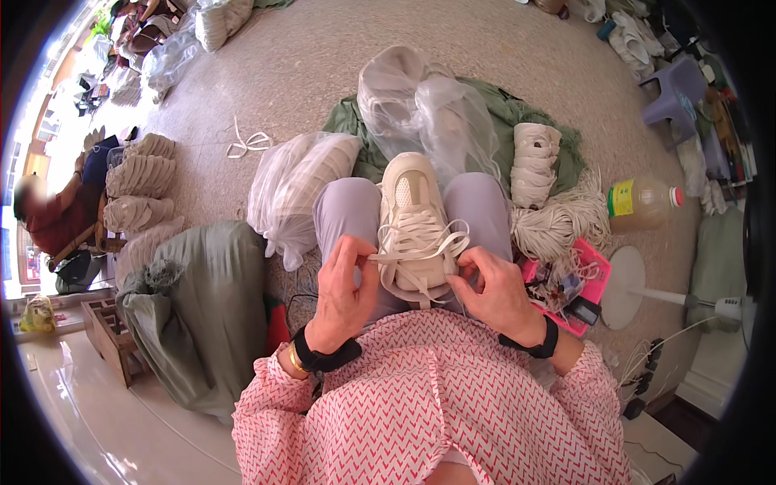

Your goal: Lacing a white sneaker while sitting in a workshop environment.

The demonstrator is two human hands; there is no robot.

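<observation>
A cream sneaker (408, 190) rests between my knees, its toe pointing away from me. White shoelaces (416, 234) criss-cross up its front and form a bow-like loop near the tongue. My left hand (346, 287) is closed in a pinch on a lace at the shoe's left side. At the right side, my right hand (495, 289) pinches the lace by the loop, thumb and forefinger close to the shoe's collar. The exact grip of the right fingertips is partly hidden.
Bagged pale shoe parts (299, 182) lie left of my knees, beside a green sack (210, 307). At right are a lace bundle (562, 222), stacked shoe parts (533, 166), a pink basket (594, 275) and a liquid-filled bottle (643, 204). Another person (61, 214) sits far left.
</observation>
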